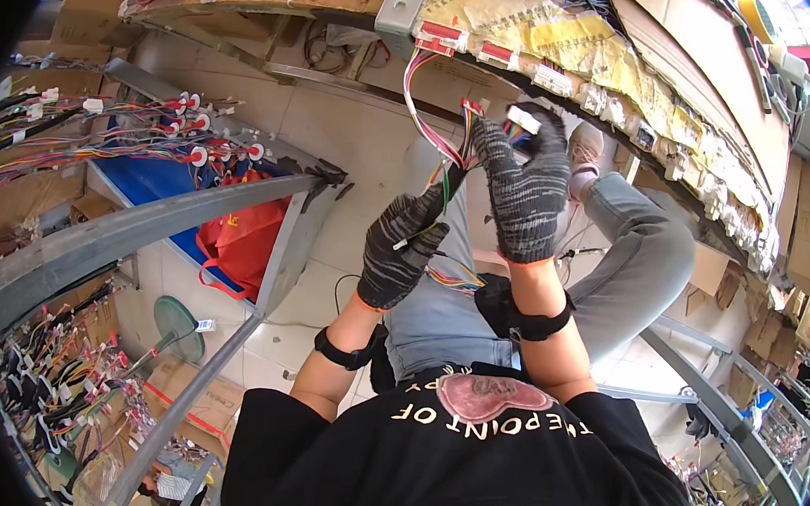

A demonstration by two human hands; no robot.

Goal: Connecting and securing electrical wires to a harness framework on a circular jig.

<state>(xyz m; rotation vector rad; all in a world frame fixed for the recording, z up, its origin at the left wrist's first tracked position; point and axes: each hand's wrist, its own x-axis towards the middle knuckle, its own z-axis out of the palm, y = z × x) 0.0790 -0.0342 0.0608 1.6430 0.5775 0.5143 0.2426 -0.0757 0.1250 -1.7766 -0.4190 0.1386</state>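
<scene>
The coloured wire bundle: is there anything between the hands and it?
No. The left hand already grips the coloured wire bundle, and the right hand is on its upper end near a small white connector. Nothing visible stands between them.

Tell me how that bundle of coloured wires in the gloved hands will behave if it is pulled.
The wire bundle looks floppy: it curves loosely between the board and the left hand. Probably light, since thin strands hang from the right hand.

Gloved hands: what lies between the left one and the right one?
In the head view, a bundle of coloured wires runs up between the left hand and right hand.
</scene>
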